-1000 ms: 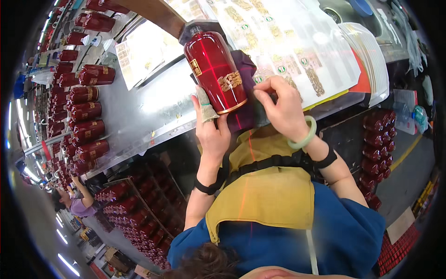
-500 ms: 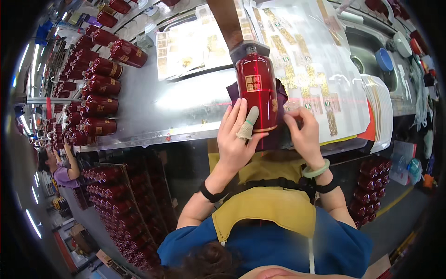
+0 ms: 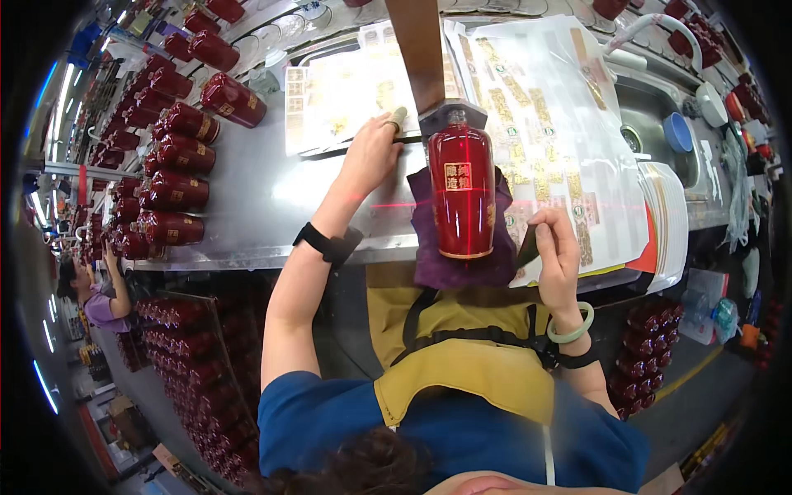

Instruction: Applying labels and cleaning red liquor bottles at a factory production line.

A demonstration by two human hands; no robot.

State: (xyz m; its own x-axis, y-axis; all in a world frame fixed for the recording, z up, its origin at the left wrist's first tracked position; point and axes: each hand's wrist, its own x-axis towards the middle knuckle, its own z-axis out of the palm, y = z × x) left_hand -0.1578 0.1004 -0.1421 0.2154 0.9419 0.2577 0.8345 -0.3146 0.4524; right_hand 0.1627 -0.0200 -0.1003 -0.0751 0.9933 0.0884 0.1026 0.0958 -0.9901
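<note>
A glossy dark-red bottle [image 3: 464,194] with gold lettering lies on a folded purple cloth [image 3: 462,275], its neck toward the dark holder at the far side. My left hand [image 3: 373,153] has its fingertips at the near right edge of a bright white sheet of gold decals [image 3: 346,95]. One of its fingers wears a pale finger cot; finger and thumb are apart, with nothing visible between them. To the right of the bottle, my right hand [image 3: 557,252] pinches a thin, dark, flat scraper-like piece [image 3: 526,246], clear of the glass.
More red bottles [image 3: 177,190] stand in rows at the left of the metal table. Large decal sheets [image 3: 569,157] cover the right side, before a sink [image 3: 652,99] holding a blue bowl [image 3: 678,130]. A brown post [image 3: 417,49] rises behind the bottle. A co-worker [image 3: 107,297] is far left.
My left hand has left the bottle and moved up and left to the decal sheet. My right hand has drawn slightly back and down, and its dark piece now shows.
</note>
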